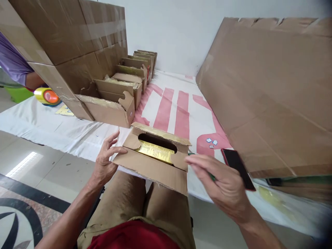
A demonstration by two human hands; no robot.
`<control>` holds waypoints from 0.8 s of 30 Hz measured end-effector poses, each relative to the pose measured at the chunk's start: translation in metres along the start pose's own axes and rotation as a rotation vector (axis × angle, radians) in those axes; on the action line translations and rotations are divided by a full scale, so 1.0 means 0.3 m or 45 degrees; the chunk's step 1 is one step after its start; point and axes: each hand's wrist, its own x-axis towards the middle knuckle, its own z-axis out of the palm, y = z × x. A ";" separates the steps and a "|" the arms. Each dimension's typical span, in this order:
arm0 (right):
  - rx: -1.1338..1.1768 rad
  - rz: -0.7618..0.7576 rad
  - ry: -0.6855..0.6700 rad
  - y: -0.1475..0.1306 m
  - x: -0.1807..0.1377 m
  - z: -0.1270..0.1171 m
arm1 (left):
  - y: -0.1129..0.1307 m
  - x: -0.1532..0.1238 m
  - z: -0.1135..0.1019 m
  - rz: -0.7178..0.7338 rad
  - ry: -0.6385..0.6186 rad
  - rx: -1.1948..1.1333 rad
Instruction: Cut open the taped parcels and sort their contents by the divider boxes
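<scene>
An open brown cardboard box [153, 169] stands at the table edge just above my lap, its long flaps spread outward. Inside lies a shiny gold-yellow pack [157, 151], partly covered by the short end flaps. My left hand [107, 159] is open at the box's left end, with the index finger touching the cardboard and the other fingers apart. On the other end, the stretched fingers of my right hand [220, 183] reach the right end flap. Something green shows beneath this hand; I cannot make out what it is or whether it is held.
A row of open cardboard boxes [109, 107] runs back along stacked large cartons [85, 41]. Another big carton [272, 97] stands right, near a dark phone-like object [238, 169]. Small white pieces [211, 141] lie on the pink-white cloth. Left are tape rolls [48, 96] and a person's purple sleeve [12, 58].
</scene>
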 end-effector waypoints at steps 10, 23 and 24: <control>-0.860 -0.174 -0.657 -0.062 0.191 0.151 | -0.045 0.000 -0.102 -0.225 -0.372 -0.290; -1.225 -0.200 -0.770 -0.050 0.179 -0.010 | 0.132 0.174 -0.028 0.401 -0.464 0.429; -1.217 -0.184 -0.774 -0.042 0.173 -0.012 | 0.144 0.194 -0.017 0.511 -0.594 0.436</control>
